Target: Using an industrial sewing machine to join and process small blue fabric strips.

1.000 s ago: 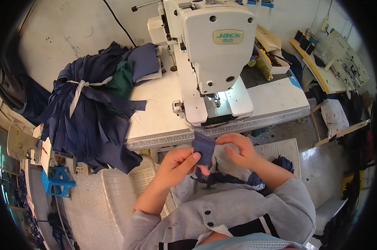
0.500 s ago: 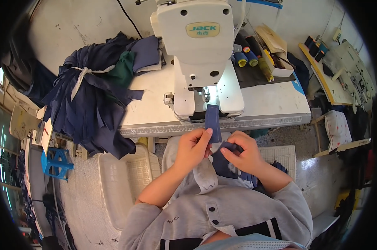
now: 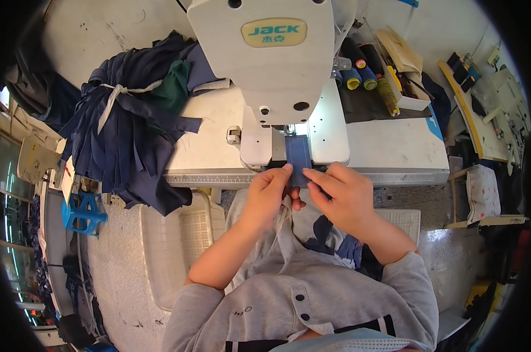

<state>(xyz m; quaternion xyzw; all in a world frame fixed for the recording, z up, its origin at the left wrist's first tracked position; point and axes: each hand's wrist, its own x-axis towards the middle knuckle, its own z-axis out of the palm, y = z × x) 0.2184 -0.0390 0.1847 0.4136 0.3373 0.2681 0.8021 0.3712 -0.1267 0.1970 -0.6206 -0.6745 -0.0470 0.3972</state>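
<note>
A small blue fabric strip (image 3: 298, 157) lies flat on the bed of a white sewing machine (image 3: 265, 64), running under the machine head. My left hand (image 3: 271, 190) pinches the strip's near end at the table's front edge. My right hand (image 3: 341, 196) holds the same end from the right, fingers pointing left. More dark blue cloth pieces (image 3: 336, 243) rest in my lap below the hands.
A tied bundle of dark blue fabric pieces (image 3: 130, 129) hangs over the left of the white table (image 3: 388, 146). Thread spools (image 3: 362, 73) and a small box sit at the back right. A white crate (image 3: 171, 246) stands on the floor at left, a blue stool (image 3: 80, 211) beyond it.
The blue strip was held up folded between my hands in front of the table; it has moved forward and now lies flat on the machine bed under the head. My view has leaned closer.
</note>
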